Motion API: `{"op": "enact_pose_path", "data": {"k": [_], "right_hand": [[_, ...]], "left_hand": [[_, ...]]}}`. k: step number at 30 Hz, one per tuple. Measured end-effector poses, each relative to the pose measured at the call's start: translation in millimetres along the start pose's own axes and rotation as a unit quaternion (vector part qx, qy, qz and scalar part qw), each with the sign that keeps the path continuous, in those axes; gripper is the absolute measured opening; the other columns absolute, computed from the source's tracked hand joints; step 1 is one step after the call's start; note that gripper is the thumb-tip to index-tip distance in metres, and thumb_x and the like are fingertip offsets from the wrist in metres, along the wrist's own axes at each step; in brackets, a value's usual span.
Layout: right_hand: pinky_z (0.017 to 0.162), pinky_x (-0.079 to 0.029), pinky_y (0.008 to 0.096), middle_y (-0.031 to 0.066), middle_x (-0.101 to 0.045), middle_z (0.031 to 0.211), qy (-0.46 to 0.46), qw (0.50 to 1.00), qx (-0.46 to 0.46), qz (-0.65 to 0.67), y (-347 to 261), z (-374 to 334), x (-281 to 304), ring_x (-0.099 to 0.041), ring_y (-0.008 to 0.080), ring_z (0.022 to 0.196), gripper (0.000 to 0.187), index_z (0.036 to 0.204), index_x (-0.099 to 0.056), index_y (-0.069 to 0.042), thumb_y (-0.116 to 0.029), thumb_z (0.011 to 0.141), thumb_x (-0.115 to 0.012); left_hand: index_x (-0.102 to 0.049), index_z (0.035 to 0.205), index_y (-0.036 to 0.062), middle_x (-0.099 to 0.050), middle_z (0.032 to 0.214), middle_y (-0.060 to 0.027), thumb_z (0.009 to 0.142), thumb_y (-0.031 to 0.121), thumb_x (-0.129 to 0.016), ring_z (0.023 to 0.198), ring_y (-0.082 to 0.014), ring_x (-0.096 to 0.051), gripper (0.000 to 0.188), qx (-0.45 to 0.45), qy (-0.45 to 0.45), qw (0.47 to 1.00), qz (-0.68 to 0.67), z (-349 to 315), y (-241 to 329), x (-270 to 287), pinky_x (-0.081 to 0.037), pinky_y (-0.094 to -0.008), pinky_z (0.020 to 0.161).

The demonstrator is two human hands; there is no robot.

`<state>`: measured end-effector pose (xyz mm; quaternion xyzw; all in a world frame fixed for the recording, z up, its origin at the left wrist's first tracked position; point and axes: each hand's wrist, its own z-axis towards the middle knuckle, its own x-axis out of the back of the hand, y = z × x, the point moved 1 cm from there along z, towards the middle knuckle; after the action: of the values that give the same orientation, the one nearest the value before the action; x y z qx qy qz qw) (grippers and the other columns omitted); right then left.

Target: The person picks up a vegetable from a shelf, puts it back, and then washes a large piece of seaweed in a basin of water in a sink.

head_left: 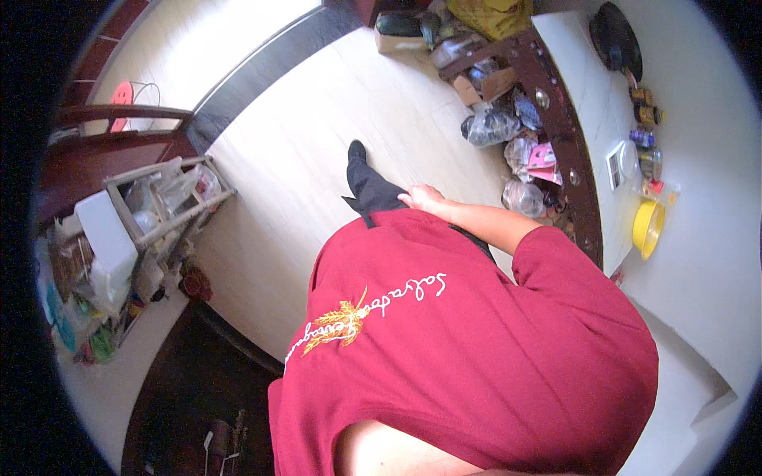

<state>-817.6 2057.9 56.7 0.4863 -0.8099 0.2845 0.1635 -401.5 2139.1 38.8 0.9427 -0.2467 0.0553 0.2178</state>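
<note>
My right hand (425,198) is in front of my waist, with the bare forearm coming out of a dark red short sleeve. Its fingers look curled against black cloth (381,186) that hangs over my leg, just past the hem of my dark red T-shirt (476,317). The fingertips are partly hidden, and the cloth could be trousers or an apron. Two thin black pointed ends stick out at the cloth's left side. One dark shoe (357,149) shows on the floor ahead. My left hand is out of sight.
On the right, a pale counter (583,119) carries a small white scale (621,165), a yellow bowl (648,228), jars (644,113) and a black pan (615,40). Plastic bags (492,127) crowd the open space beneath. At left stands a bag-filled rack (226,193); a dark threshold (270,67) crosses the pale floor.
</note>
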Motion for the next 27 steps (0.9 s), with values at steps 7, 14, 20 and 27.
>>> {"op": "enact_pose_path", "data": {"k": [7,14,20,27], "right_hand": [[0.071,-0.046,0.0463,0.0186,-0.062,0.086,-0.045,0.993,0.049,-0.095,-46,57,96,-0.06,0.0351,0.083,0.045,0.089,-0.062,-0.006,-0.045,0.086,-0.041],[0.076,-0.045,0.0425,0.0172,-0.062,0.092,-0.059,0.997,-0.022,-0.054,-76,101,146,-0.058,0.0313,0.091,0.049,0.096,-0.062,-0.008,-0.051,0.084,-0.041],[0.079,-0.045,0.0381,0.0193,-0.06,0.103,-0.167,0.938,-0.114,0.281,-97,156,154,-0.058,0.0307,0.093,0.074,0.106,-0.059,-0.001,-0.066,0.075,-0.044],[0.077,-0.045,0.0434,0.0255,-0.059,0.093,0.067,0.985,-0.086,0.133,-230,229,228,-0.058,0.0369,0.09,0.065,0.093,-0.06,0.003,-0.058,0.079,-0.043]], "left_hand": [[-0.045,0.123,0.0027,-0.043,0.128,-0.0154,0.088,0.033,-0.045,0.121,-0.0225,-0.038,0.046,0.007,0.006,1.0,-0.009,37,100,50,-0.028,-0.0303,0.101],[-0.046,0.123,0.0026,-0.044,0.127,-0.0154,0.088,0.033,-0.045,0.121,-0.0225,-0.039,0.046,0.014,-0.027,0.999,-0.011,84,153,102,-0.028,-0.0302,0.101],[-0.046,0.123,0.0024,-0.045,0.127,-0.0154,0.088,0.034,-0.045,0.12,-0.0225,-0.039,0.047,-0.01,-0.088,0.996,-0.021,162,211,172,-0.029,-0.0302,0.1],[-0.046,0.123,0.0023,-0.045,0.126,-0.0154,0.088,0.034,-0.045,0.12,-0.0224,-0.04,0.047,-0.071,-0.121,0.986,-0.085,255,314,300,-0.029,-0.0301,0.1]]}}
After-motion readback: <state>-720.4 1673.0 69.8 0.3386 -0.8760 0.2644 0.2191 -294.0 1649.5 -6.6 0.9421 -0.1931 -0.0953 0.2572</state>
